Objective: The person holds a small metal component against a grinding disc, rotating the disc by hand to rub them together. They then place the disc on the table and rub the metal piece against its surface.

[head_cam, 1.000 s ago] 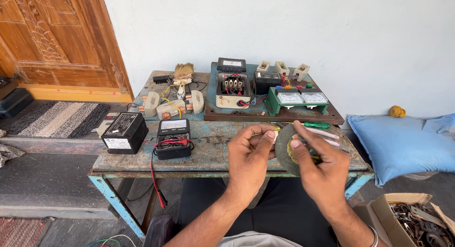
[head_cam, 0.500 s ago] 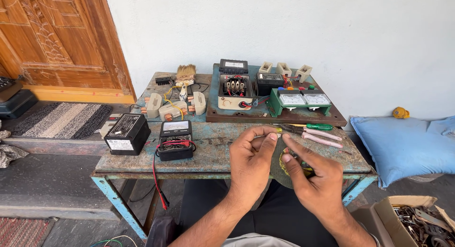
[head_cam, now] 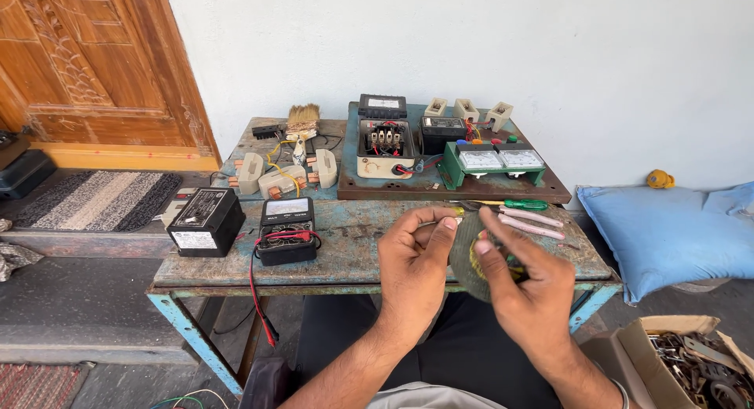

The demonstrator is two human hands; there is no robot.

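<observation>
The disc [head_cam: 463, 256] is a dark grey-green round piece, thin and flat, with a yellow patch near its middle at about 3 o'clock from its centre. It is held up off the table [head_cam: 353, 252], tilted so its face turns toward the camera, in front of the table's near edge. The left hand [head_cam: 416, 272] pinches its rim at 9 o'clock, thumb and fingertips closed on the edge. The right hand [head_cam: 526, 291] covers its 3 to 5 o'clock side, with 1 finger laid across the face by the yellow patch. Only the left and upper part shows; the lower right is hidden behind the right hand.
</observation>
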